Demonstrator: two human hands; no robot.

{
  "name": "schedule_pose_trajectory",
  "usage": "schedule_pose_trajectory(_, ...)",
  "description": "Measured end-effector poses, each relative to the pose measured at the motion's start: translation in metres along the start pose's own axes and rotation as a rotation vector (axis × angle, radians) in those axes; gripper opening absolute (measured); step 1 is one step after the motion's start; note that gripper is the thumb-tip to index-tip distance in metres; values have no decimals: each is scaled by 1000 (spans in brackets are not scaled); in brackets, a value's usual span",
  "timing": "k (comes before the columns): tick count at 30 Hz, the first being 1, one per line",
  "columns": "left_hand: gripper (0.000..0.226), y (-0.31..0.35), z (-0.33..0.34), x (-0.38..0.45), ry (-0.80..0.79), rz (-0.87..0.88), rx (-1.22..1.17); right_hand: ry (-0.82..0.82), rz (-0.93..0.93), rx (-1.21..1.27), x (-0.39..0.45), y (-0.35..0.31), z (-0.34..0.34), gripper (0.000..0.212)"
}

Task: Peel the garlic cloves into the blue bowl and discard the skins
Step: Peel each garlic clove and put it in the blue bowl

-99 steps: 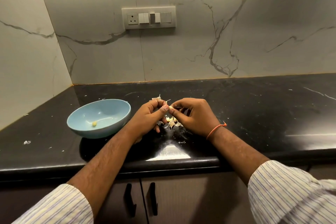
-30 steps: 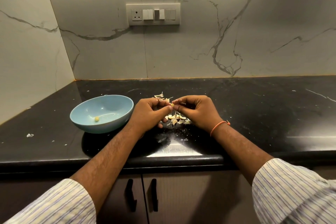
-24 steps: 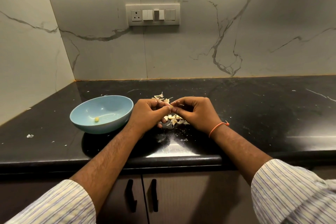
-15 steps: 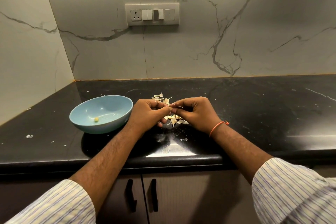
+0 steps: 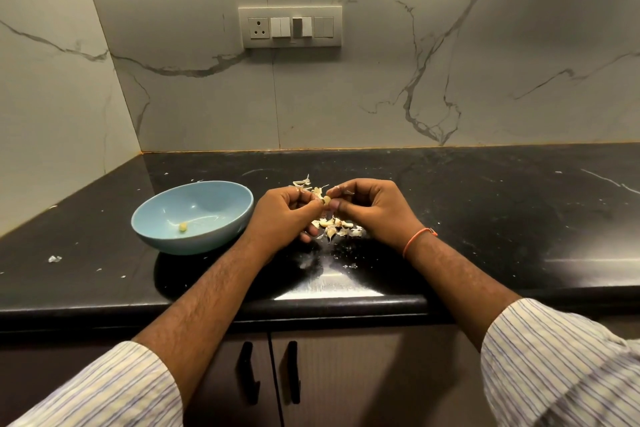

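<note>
A blue bowl (image 5: 221, 222) sits on the black counter, left of my hands, with one peeled clove (image 5: 183, 227) inside. My left hand (image 5: 282, 215) and my right hand (image 5: 374, 210) meet fingertip to fingertip just above the counter and pinch one small garlic clove (image 5: 326, 200) between them. Under and between my hands lies a pile of garlic cloves and skins (image 5: 334, 227). More loose skins (image 5: 302, 182) lie just behind my left hand.
The black counter (image 5: 485, 218) runs from the left corner to the right, with marble walls behind and left. Small skin flecks (image 5: 54, 258) dot its left part. A switch panel (image 5: 290, 27) is on the back wall. Cabinet doors with black handles (image 5: 270, 371) sit below.
Both hands have stayed together over the pile, working the same clove with small finger movements. The bowl and its single clove have not moved.
</note>
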State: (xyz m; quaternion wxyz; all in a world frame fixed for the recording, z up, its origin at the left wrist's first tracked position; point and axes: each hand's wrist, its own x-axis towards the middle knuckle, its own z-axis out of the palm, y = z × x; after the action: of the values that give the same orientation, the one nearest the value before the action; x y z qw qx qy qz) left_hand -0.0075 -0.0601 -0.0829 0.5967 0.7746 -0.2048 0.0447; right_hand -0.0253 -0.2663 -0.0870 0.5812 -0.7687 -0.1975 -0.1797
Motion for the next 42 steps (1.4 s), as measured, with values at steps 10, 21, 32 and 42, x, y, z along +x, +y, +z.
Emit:
schedule_pose_trajectory(10,20,3,-2,-4,-25,47,-15,30,14,-97,-2,-3,0,26)
schedule_pose_trajectory(21,19,7,-5,-4,-65,11,-115,27,91,-87,-1,-5,-2,24)
schedule_pose_trajectory(32,21,8,-3,-9,-25,94,4,-10,162,129,-3,-10,-4,27)
schedule_pose_trajectory(42,20,0,2,-7,69,315,332,-16,173,65,-4,-8,-3,31)
